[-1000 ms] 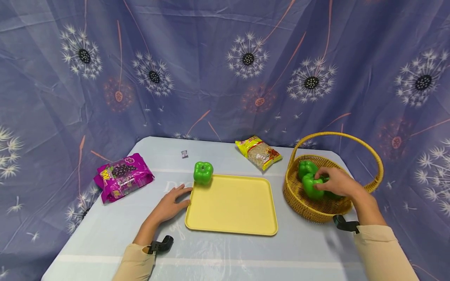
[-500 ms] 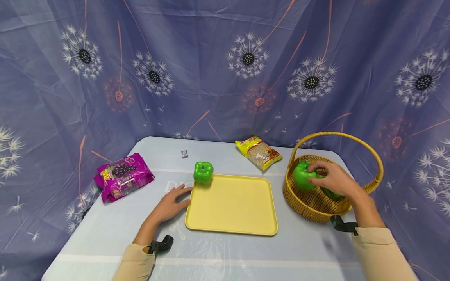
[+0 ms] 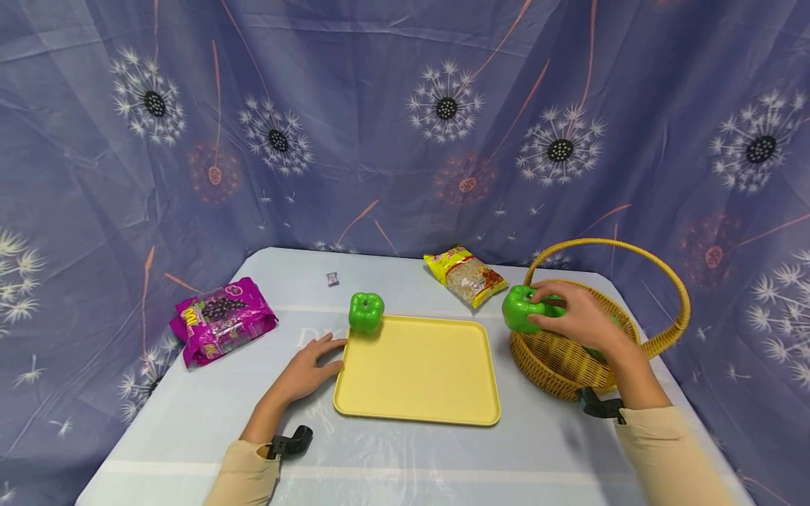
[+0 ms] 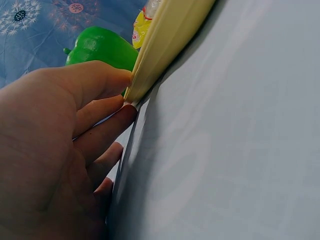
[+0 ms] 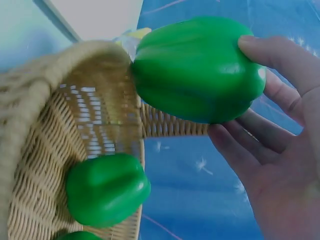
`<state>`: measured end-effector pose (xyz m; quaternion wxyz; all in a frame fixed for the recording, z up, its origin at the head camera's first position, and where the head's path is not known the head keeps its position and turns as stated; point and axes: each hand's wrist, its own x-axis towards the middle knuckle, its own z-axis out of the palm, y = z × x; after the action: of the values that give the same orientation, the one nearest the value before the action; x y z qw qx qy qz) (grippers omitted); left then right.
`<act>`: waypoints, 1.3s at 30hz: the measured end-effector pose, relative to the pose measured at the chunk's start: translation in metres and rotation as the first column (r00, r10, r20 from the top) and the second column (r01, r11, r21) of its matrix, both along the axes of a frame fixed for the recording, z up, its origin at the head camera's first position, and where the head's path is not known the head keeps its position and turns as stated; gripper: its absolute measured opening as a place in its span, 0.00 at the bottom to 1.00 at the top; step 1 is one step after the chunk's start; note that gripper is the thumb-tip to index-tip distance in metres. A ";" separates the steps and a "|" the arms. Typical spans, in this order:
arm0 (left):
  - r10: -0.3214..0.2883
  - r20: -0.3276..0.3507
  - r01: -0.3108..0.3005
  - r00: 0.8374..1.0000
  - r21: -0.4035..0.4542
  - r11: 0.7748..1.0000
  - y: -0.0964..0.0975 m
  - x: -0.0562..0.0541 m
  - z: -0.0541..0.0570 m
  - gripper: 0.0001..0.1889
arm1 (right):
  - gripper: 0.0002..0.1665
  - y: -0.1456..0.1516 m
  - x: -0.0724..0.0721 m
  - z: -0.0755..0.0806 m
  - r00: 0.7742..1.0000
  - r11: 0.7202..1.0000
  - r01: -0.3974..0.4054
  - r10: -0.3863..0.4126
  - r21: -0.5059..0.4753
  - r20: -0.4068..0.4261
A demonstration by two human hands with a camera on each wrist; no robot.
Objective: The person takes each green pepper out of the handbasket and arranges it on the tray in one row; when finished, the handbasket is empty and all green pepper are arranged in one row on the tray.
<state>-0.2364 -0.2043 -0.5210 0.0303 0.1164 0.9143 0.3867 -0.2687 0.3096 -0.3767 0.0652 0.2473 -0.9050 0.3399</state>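
My right hand (image 3: 579, 316) grips a green bell pepper (image 3: 522, 309) at the left rim of the wicker basket (image 3: 538, 369). In the right wrist view the thumb and fingers hold one end of that pepper (image 5: 195, 70), while another green pepper (image 5: 107, 190) lies inside the basket, with part of one more at the bottom edge. My left hand (image 3: 310, 369) lies on the table, its fingertips at the left edge of the yellow tray (image 3: 418, 369). Up close, thumb and fingers (image 4: 107, 82) touch the tray's rim. A single green pepper (image 3: 365, 313) sits on the tray's far left corner.
A purple grape-printed bag (image 3: 224, 316) lies at the table's left. Behind the tray are a yellow snack bag (image 3: 467, 276) and a small packet (image 3: 332, 279). The basket's tall handle (image 3: 607, 242) arches over it. A dandelion-print curtain (image 3: 380, 140) hangs behind the table.
The right hand has lifted a pepper from inside the basket and carried it left to the rim. My left hand stays in place at the tray.
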 end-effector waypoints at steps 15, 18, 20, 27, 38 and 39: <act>-0.001 -0.007 0.001 1.000 0.001 1.000 0.000 0.001 0.000 0.26 | 0.17 -0.039 -0.012 -0.018 1.000 1.000 -0.019 0.019 0.015 -0.025; 0.002 -0.007 -0.002 1.000 -0.002 1.000 0.000 0.001 0.000 0.26 | 0.17 -0.047 -0.015 -0.023 1.000 1.000 -0.023 0.023 -0.009 0.010; 0.002 -0.007 -0.002 1.000 -0.005 1.000 0.000 0.001 0.001 0.26 | 0.16 -0.051 -0.017 -0.025 0.999 0.999 -0.021 0.022 -0.028 0.035; 0.005 -0.010 -0.006 1.000 -0.010 1.000 -0.001 0.001 0.001 0.25 | 0.15 -0.066 -0.023 -0.035 0.997 0.994 -0.017 0.025 -0.103 0.070; 0.004 -0.028 -0.004 1.000 0.012 1.000 -0.001 0.001 0.001 0.24 | 0.13 -0.092 -0.032 -0.047 0.993 0.985 -0.037 0.055 -0.167 0.106; 0.004 -0.032 -0.004 0.999 0.011 1.000 -0.001 0.001 0.000 0.24 | 0.13 -0.094 -0.033 -0.047 0.993 0.984 -0.039 0.057 -0.171 0.099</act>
<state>-0.2358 -0.2052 -0.5207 0.0140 0.1210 0.9128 0.3898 -0.3019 0.2155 -0.4237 0.0307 0.2445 -0.8689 0.4293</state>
